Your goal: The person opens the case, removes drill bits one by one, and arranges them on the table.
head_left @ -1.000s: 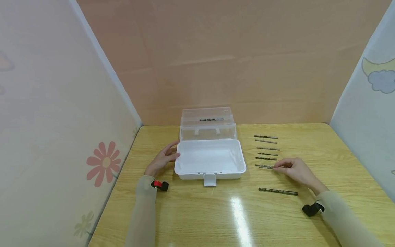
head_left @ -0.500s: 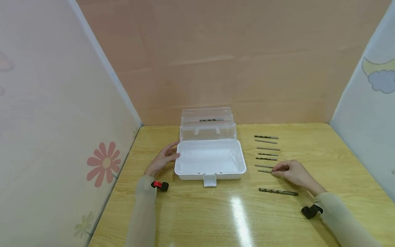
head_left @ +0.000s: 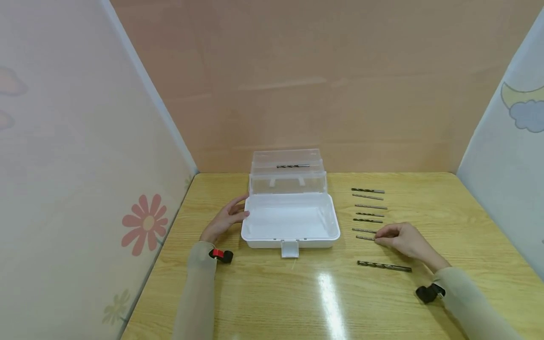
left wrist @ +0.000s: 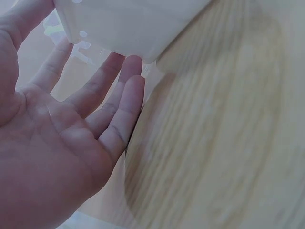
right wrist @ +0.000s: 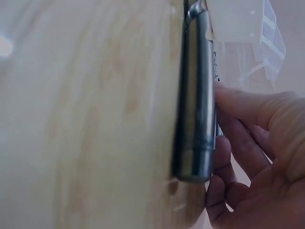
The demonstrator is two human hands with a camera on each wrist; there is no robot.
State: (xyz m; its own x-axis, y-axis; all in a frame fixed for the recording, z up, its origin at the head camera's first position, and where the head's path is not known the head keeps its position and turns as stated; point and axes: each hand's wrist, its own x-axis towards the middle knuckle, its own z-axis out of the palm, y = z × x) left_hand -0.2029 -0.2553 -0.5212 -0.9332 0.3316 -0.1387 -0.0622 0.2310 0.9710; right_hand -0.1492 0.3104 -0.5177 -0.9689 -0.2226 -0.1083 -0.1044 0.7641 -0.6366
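Fingertips of the right hand (head_left: 399,236) pinch a slim fluted steel drill bit (head_left: 364,237); the left hand (head_left: 225,220), fingers straight, rests against the smooth white plastic box (head_left: 290,222).

At twelve o'clock of our view we see a plain peach back wall (head_left: 323,71). At nine o'clock stands a pale panel with a red flower (head_left: 143,224), at three o'clock another with a moon and blue cloud (head_left: 526,111). The wooden tabletop (head_left: 297,302) shines at six o'clock.
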